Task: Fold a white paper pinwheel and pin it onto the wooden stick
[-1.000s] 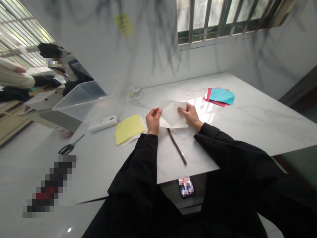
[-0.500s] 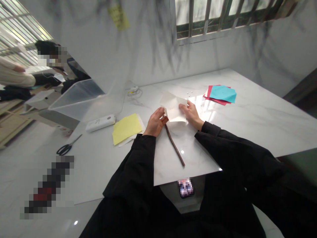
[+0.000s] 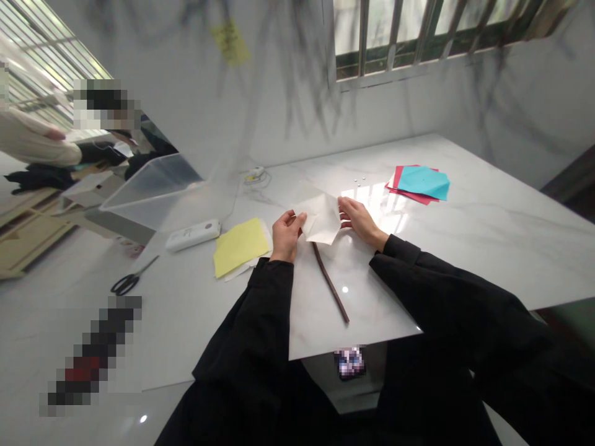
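A creased cream sheet of paper [image 3: 320,218] is between my two hands, above the white table. My left hand [image 3: 286,234] pinches its left edge, thumb on top. On the opposite side, the fingers of my right hand [image 3: 357,220] close on the paper's right edge. Below the sheet, a thin, slightly bent brown stick [image 3: 331,284] slants toward the table's front edge; the paper covers its upper end. Left of my left hand lie a yellow sheet [image 3: 242,246] and some white paper partly under it.
Blue and red sheets [image 3: 424,181] are stacked at the right. Tiny shiny bits [image 3: 360,181] lie behind the paper. A white oblong device [image 3: 193,235], black scissors [image 3: 125,284] and a clear plastic bin [image 3: 153,189] are to the left. Another person [image 3: 35,136] is beyond.
My right thumb has moved from the paper's face to its right edge. My left hand has turned, its thumb now on the left edge. The paper has tilted, and the view has shifted slightly.
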`<state>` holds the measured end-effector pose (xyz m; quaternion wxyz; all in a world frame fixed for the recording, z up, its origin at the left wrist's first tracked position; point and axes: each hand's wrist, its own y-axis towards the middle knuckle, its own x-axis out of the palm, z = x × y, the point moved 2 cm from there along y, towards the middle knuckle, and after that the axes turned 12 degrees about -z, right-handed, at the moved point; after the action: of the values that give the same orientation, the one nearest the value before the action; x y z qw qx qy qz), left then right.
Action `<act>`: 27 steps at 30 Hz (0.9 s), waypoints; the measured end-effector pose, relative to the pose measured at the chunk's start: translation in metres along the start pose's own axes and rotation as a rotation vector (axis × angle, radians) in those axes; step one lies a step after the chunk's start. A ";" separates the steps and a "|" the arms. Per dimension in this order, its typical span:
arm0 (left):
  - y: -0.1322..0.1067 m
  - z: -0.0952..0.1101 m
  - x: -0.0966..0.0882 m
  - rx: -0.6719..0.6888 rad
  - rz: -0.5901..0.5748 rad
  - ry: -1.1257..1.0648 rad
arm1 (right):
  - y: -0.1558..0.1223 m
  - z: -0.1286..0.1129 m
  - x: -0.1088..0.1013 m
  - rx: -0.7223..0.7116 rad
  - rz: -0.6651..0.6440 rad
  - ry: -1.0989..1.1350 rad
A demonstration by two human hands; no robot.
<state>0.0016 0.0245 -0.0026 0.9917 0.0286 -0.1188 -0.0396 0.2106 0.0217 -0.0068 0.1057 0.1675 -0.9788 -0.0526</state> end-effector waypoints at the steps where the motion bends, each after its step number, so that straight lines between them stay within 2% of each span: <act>1: 0.000 0.000 0.000 0.006 -0.003 0.015 | 0.001 0.003 -0.001 0.008 0.016 -0.035; 8: -0.002 0.000 0.003 0.047 -0.075 0.081 | 0.003 0.015 0.002 0.001 -0.064 -0.303; 14: -0.001 -0.001 0.001 0.073 -0.110 0.138 | 0.004 0.020 0.002 -0.013 -0.130 -0.220; 27: -0.005 0.004 0.005 0.068 -0.121 0.133 | 0.001 0.010 0.004 0.032 -0.133 -0.168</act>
<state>0.0051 0.0186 0.0022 0.9917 0.0720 -0.0521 -0.0934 0.2040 0.0221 -0.0152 0.0170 0.2288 -0.9716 -0.0579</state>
